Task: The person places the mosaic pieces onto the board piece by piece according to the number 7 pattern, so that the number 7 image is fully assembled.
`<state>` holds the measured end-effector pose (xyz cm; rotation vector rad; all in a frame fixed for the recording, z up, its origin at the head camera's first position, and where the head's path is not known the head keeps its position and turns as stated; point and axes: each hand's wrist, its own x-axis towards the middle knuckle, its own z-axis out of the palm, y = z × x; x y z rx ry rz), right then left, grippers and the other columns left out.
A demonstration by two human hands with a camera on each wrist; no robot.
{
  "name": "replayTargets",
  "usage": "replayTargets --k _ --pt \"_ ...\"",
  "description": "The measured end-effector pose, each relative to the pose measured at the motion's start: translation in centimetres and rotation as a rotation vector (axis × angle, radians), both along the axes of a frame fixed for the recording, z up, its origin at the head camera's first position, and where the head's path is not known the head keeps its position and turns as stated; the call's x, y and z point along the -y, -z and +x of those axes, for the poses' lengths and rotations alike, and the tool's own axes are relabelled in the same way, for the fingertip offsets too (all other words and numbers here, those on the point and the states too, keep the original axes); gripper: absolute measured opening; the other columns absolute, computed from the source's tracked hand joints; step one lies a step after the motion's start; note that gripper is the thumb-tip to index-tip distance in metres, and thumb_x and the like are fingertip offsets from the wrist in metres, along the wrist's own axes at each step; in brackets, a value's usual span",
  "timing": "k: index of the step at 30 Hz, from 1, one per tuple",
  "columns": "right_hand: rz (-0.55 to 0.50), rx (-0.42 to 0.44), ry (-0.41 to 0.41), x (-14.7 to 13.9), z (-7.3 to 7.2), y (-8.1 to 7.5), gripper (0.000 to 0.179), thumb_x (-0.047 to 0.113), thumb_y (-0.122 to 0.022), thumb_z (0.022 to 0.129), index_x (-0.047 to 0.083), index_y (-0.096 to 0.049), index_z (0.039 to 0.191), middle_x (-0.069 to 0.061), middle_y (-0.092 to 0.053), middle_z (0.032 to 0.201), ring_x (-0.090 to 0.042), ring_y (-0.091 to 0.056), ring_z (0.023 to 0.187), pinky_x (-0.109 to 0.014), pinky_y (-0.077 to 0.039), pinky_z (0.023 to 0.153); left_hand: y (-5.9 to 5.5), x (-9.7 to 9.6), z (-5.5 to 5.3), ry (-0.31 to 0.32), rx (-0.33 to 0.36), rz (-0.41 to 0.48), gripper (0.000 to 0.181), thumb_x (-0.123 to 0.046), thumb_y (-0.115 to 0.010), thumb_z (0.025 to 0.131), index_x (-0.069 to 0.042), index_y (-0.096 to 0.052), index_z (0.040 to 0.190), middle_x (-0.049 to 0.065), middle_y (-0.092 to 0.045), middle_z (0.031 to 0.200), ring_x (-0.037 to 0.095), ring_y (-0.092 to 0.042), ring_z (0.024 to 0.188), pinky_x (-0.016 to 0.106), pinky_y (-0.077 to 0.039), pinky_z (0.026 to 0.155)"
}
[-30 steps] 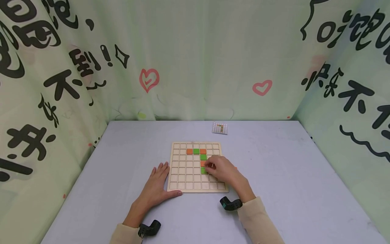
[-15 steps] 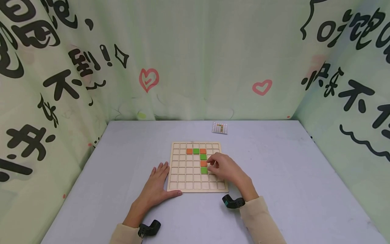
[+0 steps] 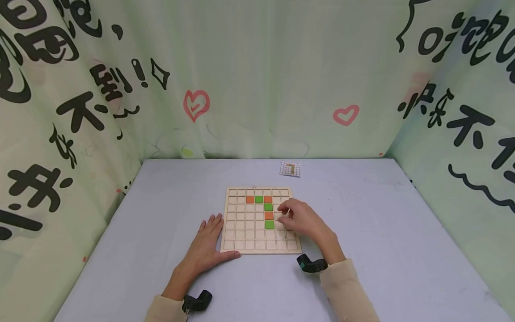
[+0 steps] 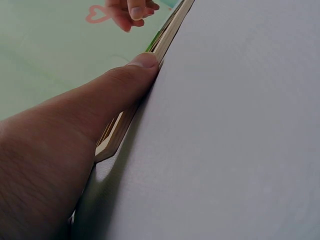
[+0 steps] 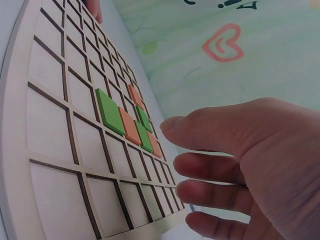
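Note:
A wooden grid board [image 3: 245, 233] lies flat on the table. Three tiles form a row near its far side: an orange tile [image 3: 250, 199], a green tile [image 3: 259, 199] and another orange tile [image 3: 268, 199]. From that right end a column runs toward me, ending in a green tile [image 5: 110, 111]. My left hand [image 3: 207, 246] rests along the board's left edge, its thumb [image 4: 120, 90] on the near edge and its fingers extended. Just above the board's right side is my right hand [image 3: 303, 219], fingers loosely bent, thumb apart, nothing between them.
A small card [image 3: 290, 169] with a printed grid and a coloured pattern lies beyond the board. Around the white table [image 3: 362, 201] hang pale green curtains [image 3: 273, 80] with black writing and red hearts.
My right hand has let go of the near green tile, drawn off to the right and lifted a little. The tile stays in its cell. My left hand has not moved.

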<state>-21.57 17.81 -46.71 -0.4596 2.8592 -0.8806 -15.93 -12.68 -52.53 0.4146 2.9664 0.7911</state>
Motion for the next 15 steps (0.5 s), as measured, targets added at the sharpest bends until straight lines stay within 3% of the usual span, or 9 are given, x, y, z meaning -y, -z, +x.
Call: replayTargets --k 15 --pt "-0.007 -0.008 0.038 -1.7 -0.1 -0.8 0.031 0.019 -0.070 0.091 0.006 -0.067 0.119 -0.007 -0.067 0.112 -0.020 -0.057 0.092 -0.031 -0.048 0.075 0.0 0.0 0.0 0.002 -0.006 0.006 0.114 -0.070 -0.075 0.072 -0.002 -0.035 0.155 0.014 -0.031 0.164 0.032 -0.020 0.156 0.052 -0.015 0.129"
